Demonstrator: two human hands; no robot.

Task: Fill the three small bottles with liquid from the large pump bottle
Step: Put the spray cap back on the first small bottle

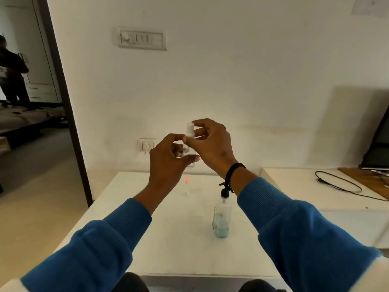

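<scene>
- Small clear bottle is up in the air in front of me, upright, above the far part of the white table.
- My left hand grasps its lower body, fingers curled round it.
- My right hand pinches its upper part, near the white cap.
- Large pump bottle stands on the table below my right wrist, with a little bluish liquid at its bottom.
- I can make out a blurred pinkish item on the table farther back; I cannot tell what it is.
- Off to the right, a black cable lies on another surface.
</scene>
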